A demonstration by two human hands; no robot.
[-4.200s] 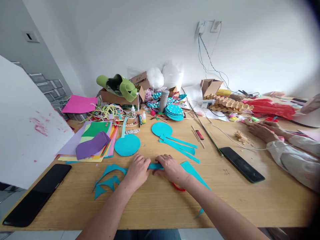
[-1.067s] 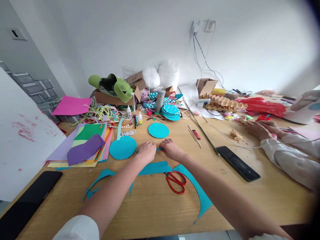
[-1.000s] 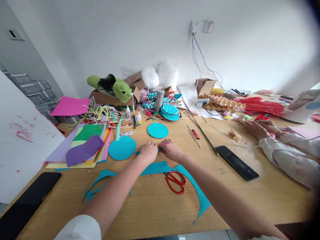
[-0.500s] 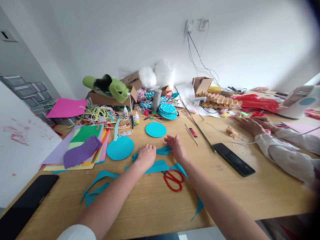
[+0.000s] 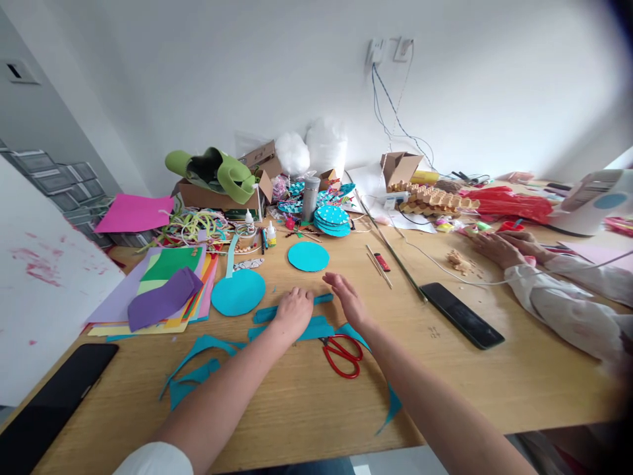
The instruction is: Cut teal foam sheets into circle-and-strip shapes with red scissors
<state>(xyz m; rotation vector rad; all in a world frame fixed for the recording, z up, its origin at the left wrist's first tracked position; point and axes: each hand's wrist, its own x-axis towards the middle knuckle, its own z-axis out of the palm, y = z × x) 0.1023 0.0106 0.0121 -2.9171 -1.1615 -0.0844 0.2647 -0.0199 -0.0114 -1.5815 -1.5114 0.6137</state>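
Observation:
My left hand [image 5: 295, 310] is closed over the middle of a blue paper strip [image 5: 266, 315], with its fingers curled down against it. The strip's narrow right end shows beyond the fingers. Just right of that end, my right hand [image 5: 347, 298] is held open with fingers stretched out, nothing in it. Nearer to me lies another blue strip [image 5: 319, 328], partly under my left wrist. Red-handled scissors [image 5: 343, 356] rest by its right end, their blades partly hidden. Curved blue offcuts [image 5: 194, 376] lie left of my left forearm, and another offcut [image 5: 391, 409] by my right forearm.
Two blue discs [image 5: 308, 256] [image 5: 239, 292] lie beyond my hands. Coloured sheets [image 5: 171, 267] are stacked at left. A phone [image 5: 462, 315] and a thin green stick [image 5: 390, 247] are at right. Another person's hands [image 5: 494, 249] work at far right. Glue bottles [image 5: 271, 234] stand behind.
The strip's right end has become narrower, and more of its left part shows. My left hand has shifted slightly right; my right hand has drawn slightly back from the strip.

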